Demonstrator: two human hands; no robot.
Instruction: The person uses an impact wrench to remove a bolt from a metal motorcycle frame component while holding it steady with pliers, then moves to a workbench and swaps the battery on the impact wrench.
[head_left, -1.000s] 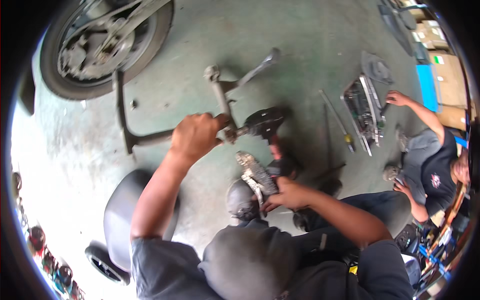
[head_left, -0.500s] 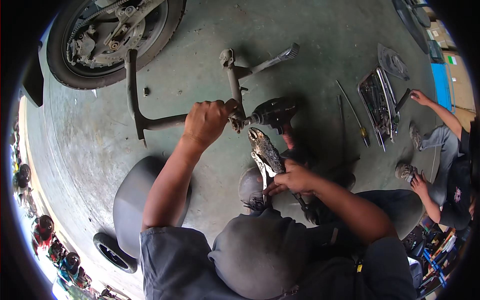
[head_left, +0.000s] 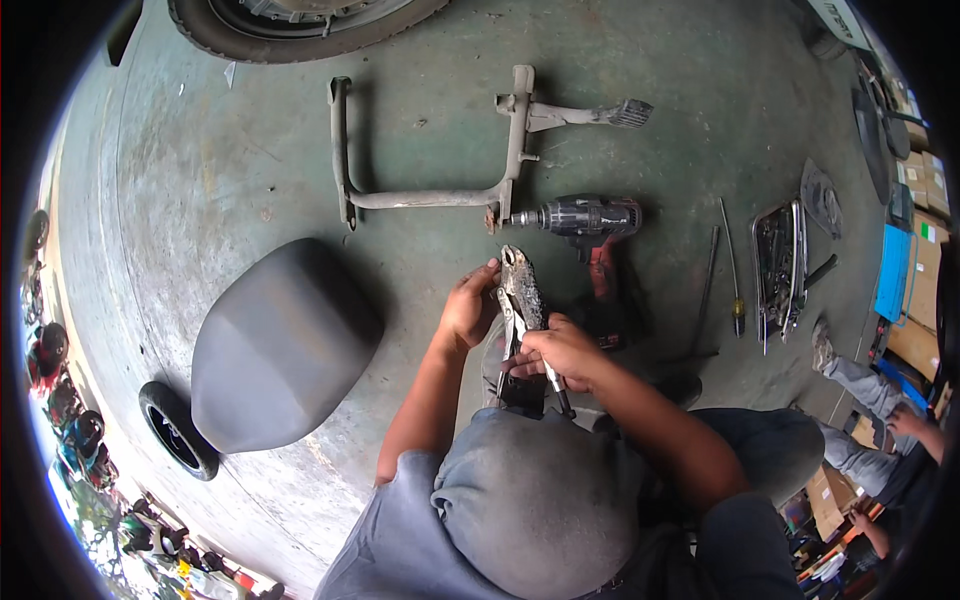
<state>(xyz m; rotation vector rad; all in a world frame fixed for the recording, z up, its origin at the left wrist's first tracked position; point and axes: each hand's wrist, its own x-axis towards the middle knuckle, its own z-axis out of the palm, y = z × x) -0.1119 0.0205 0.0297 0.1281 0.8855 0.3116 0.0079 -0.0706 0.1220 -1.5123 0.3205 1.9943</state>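
A pair of locking pliers (head_left: 524, 285), its body crusted with dark grime and its lever shiny, points away from me in both hands. My right hand (head_left: 562, 355) is closed around the handles. Up by the jaws, my left hand (head_left: 470, 308) has its fingers closed against the pliers' side. Just beyond lies a grey motorcycle centre stand (head_left: 430, 198) with a foot lever at its right. A black and red cordless impact wrench (head_left: 590, 215) lies with its nose against the stand's lower right corner, beside a small rusty piece (head_left: 491, 219).
A grey curved panel (head_left: 285, 350) and a small tyre (head_left: 178, 430) lie to the left. A motorcycle wheel (head_left: 310, 40) stands at the far side. At right are a screwdriver (head_left: 738, 318), a tool tray (head_left: 780, 270) and another person's arm (head_left: 915, 428).
My left hand has let go of the centre stand and come back to the pliers. The stand now lies flat on the floor. At right, the other person's hand has left the tool tray.
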